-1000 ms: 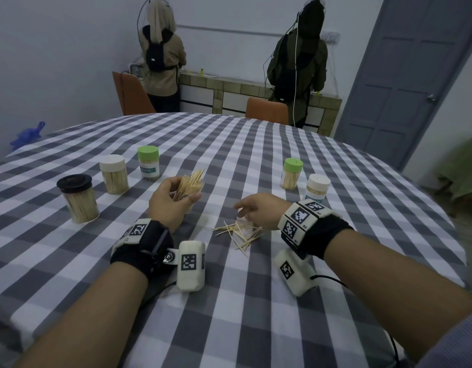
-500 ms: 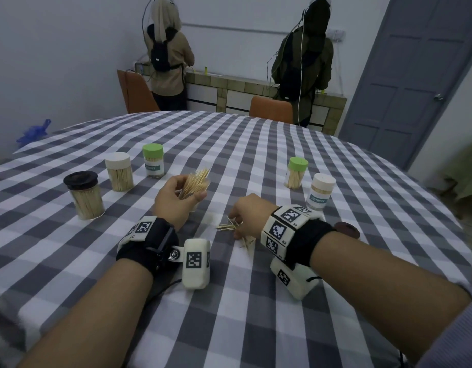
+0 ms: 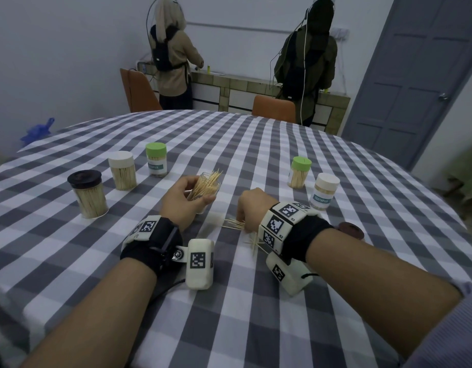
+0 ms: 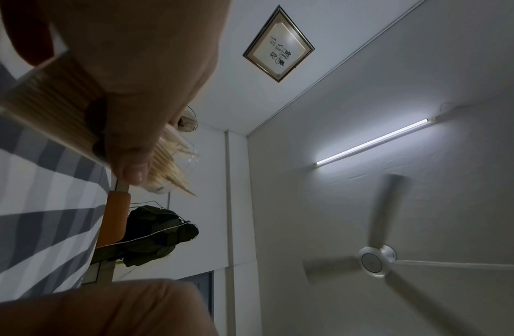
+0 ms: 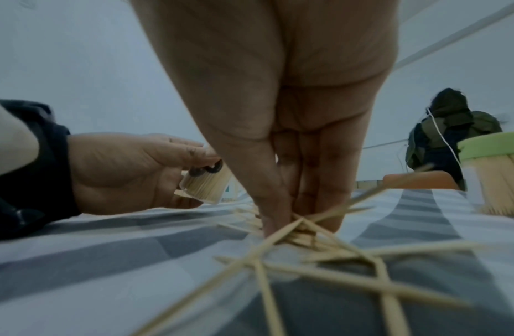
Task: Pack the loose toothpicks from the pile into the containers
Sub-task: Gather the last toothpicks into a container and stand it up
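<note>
Left hand [image 3: 180, 199] grips a clear plastic toothpick container [image 3: 206, 187] above the checked-cloth bench [image 3: 242, 144], tilted, its sticks pointing up and away, while the right hand [image 3: 252, 207], fingers down, pinches loose pale wooden toothpicks [image 5: 313, 236] lying criss-crossed flat on the bench between both wrists.

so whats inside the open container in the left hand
Toothpicks pack the clear container, tips fanning above its rim. The left hand grips it, its fingers hiding the lower part.
</note>
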